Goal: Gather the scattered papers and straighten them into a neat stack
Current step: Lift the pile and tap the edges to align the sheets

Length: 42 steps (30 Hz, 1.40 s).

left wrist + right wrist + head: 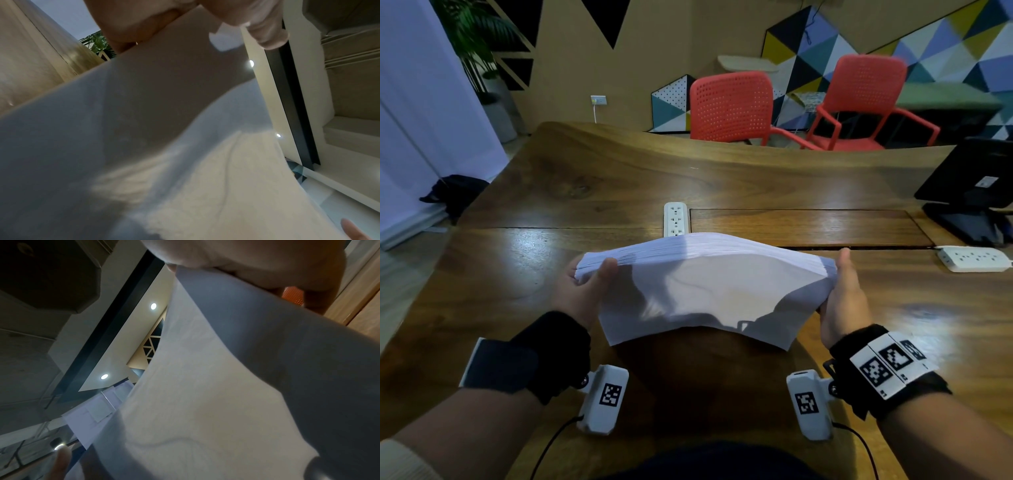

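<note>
Wooden desk (592,178) spreads beneath my forearms. Two red chairs (732,106) stand beyond its far edge at 1 o'clock, a black monitor (972,174) at 3 o'clock. Held above the desk at centre, the white stack of papers (709,287) arches upward between my hands. My left hand (582,291) has its grip closed on the stack's 9 o'clock end, thumb on top; my right hand (842,298) clamps the 3 o'clock end. A white power strip (675,219) lies just beyond, at 12 o'clock.
</note>
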Each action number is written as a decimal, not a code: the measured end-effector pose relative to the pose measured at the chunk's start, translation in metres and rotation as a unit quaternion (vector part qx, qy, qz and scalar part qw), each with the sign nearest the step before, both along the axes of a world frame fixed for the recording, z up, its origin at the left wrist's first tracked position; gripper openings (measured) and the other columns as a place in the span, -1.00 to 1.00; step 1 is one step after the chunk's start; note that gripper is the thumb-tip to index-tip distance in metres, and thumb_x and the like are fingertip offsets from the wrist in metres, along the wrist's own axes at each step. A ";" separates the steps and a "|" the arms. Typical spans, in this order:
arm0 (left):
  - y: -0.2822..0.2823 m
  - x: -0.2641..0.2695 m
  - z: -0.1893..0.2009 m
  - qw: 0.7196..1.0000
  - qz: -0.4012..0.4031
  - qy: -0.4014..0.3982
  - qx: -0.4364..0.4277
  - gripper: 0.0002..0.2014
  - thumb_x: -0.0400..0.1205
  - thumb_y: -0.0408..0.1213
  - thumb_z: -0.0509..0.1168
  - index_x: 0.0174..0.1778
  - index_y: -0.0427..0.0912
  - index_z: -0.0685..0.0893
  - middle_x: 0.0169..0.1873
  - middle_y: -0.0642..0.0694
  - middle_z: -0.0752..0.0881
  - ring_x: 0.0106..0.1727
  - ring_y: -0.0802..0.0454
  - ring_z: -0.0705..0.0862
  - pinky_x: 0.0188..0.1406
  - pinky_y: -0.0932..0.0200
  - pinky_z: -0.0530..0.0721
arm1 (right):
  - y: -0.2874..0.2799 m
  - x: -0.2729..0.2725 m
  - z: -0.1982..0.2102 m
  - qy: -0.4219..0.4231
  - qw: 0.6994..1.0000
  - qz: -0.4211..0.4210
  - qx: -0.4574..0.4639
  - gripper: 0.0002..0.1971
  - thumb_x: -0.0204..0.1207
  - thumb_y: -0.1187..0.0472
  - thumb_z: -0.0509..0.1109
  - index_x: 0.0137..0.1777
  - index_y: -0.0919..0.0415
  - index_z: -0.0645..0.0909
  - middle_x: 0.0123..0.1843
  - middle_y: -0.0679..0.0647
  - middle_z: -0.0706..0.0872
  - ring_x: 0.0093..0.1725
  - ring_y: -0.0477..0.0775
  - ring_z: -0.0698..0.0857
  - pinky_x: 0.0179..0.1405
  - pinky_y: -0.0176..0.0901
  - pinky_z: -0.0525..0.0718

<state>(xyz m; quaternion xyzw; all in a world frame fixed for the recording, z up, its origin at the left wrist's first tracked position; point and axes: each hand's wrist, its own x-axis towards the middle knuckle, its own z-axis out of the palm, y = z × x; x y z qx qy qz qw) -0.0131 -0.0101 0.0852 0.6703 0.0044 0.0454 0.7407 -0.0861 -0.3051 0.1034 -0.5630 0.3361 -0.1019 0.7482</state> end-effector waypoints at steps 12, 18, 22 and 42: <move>-0.004 -0.003 0.000 0.999 0.007 0.032 0.008 -0.78 0.38 -0.55 0.42 -0.32 -0.13 0.62 -0.62 0.17 0.75 -0.53 0.32 0.69 -0.51 0.45 0.64 | 0.013 0.002 0.026 0.003 0.852 -0.008 -0.523 -0.66 0.50 -0.06 0.31 0.19 0.06 0.42 0.17 -0.03 0.44 0.29 0.07 0.43 0.40 0.32 0.38; -0.011 -0.016 0.011 0.999 -0.051 0.017 0.000 -0.87 0.13 -0.33 0.49 -0.48 -0.05 0.74 -0.55 0.11 0.78 -0.47 0.26 0.71 -0.45 0.38 0.67 | 0.054 0.017 0.047 0.040 0.606 0.306 -0.734 -0.25 0.40 -0.19 0.33 0.56 -0.10 0.15 0.66 -0.09 0.12 0.67 0.06 -0.15 0.50 0.46 -0.19; -0.007 -0.019 0.018 0.997 -0.072 -0.003 0.007 -0.78 0.11 -0.43 0.57 -0.48 -0.02 0.77 -0.55 0.07 0.78 -0.47 0.24 0.70 -0.43 0.38 0.68 | 0.059 0.024 0.049 0.027 0.558 0.348 -0.753 -0.75 0.59 0.03 0.19 0.25 -0.05 0.46 0.26 -0.05 0.66 0.46 0.06 0.48 0.53 0.36 0.12; -0.011 0.008 0.009 0.983 -0.039 0.115 -0.137 -0.68 0.64 -0.29 0.17 -0.41 -0.07 0.70 -0.50 0.07 0.79 -0.45 0.16 0.75 -0.44 0.28 0.72 | 0.003 0.010 0.034 -0.092 0.909 0.194 -0.356 -0.71 0.57 0.35 0.32 -0.30 -0.03 0.56 -0.43 -0.29 0.69 -0.35 -0.23 0.56 -0.23 -0.32 0.50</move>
